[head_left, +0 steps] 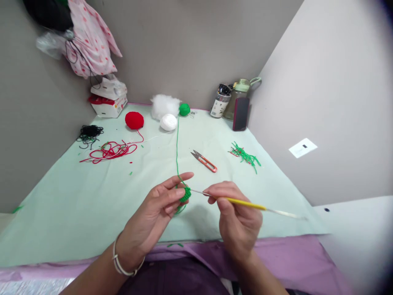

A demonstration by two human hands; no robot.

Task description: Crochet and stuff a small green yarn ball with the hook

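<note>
My left hand (156, 211) pinches a small green crochet piece (186, 194) between thumb and fingers, with the forefinger stretched out above it. My right hand (236, 217) grips a yellow-handled crochet hook (245, 203); its metal tip touches the green piece. A strand of green yarn (177, 147) runs from the piece up the table to a green yarn ball (184, 109) at the back.
On the pale green cloth (61, 205) lie orange snips (205, 160), green yarn scraps (245, 155), loose red yarn (109, 151), black yarn (89, 134), a red ball (134, 120), a white ball (168, 122), white stuffing (164, 104). A can, a bottle and a dark phone (241, 114) stand at the back right.
</note>
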